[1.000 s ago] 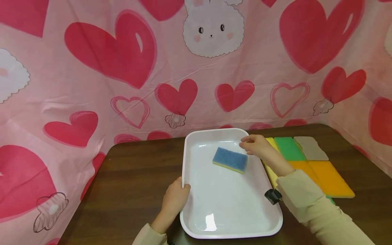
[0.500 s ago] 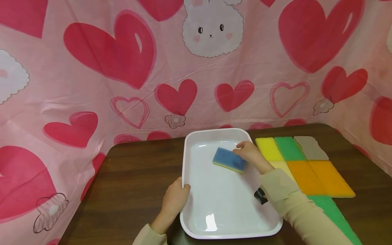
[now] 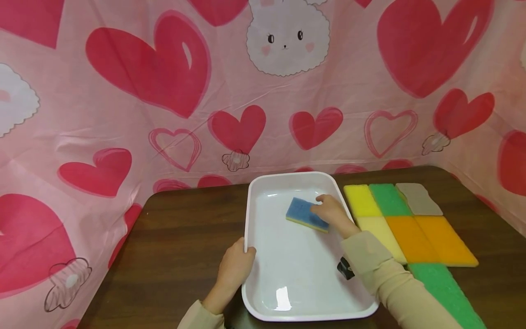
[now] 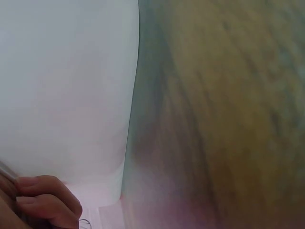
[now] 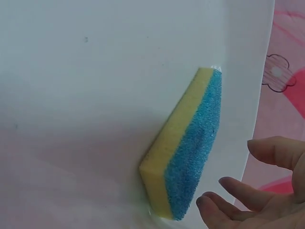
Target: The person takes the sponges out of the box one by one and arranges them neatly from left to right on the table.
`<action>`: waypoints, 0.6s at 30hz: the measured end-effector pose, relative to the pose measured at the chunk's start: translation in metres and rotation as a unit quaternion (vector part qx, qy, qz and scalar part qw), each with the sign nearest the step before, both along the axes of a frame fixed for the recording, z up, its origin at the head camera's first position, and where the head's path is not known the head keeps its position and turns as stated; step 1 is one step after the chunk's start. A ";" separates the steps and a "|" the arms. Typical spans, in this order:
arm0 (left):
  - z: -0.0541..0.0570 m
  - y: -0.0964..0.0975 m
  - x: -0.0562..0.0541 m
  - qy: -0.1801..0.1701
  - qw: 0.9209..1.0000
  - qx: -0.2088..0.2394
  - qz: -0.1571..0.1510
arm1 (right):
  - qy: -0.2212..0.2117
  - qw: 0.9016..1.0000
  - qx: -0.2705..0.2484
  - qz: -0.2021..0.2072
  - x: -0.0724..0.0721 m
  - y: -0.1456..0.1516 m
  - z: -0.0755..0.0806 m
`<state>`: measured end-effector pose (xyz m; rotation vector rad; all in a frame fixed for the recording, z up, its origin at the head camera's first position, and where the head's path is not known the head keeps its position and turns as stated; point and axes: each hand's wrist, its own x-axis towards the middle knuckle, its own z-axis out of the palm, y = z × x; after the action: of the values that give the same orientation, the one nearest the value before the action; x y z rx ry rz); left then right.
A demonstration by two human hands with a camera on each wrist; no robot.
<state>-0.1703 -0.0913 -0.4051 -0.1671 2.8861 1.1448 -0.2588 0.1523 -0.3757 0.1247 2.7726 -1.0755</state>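
A white rectangular tray (image 3: 279, 265) stands at the middle of the table, its long sides running away from me. My left hand (image 3: 237, 262) grips the tray's left rim; in the left wrist view its curled fingers (image 4: 50, 205) show at the tray's edge. Inside the tray, toward the far right, lies a sponge (image 3: 299, 210) with a blue scouring face up and a yellow foam side. Over the sponge's right end reaches my right hand (image 3: 332, 214). In the right wrist view its thumb and fingers are spread apart, fingertips beside the blue face (image 5: 195, 148), with nothing between them.
Right of the tray, several flat sponges lie side by side: yellow (image 3: 361, 200), green (image 3: 389, 199), grey (image 3: 420, 199), pale yellow (image 3: 382, 234) and orange (image 3: 411, 240). Another green one (image 3: 445, 292) lies nearer me. A pink heart-print cloth (image 3: 279, 96) hangs behind the dark wooden table (image 3: 176, 256).
My right hand has moved from the tray's far right rim leftward and down to the blue sponge's right end. My left hand, the tray and the sponge have stayed in place.
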 end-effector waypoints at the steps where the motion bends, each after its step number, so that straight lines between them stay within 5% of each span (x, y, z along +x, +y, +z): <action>1: 0.000 0.000 0.000 0.000 1.000 0.000 0.000 | 0.000 1.000 0.000 -0.002 0.000 0.000 0.000; 7: 0.001 0.000 0.000 -0.003 1.000 0.000 0.002 | 0.000 1.000 -0.001 -0.012 -0.001 0.000 -0.004; 18: 0.000 0.000 -0.001 -0.004 1.000 0.000 0.003 | -0.036 0.996 0.069 0.034 0.001 0.000 -0.005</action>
<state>-0.1710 -0.0914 -0.4048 -0.1809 2.8803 1.1419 -0.2576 0.1520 -0.3805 0.0844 2.7627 -0.8448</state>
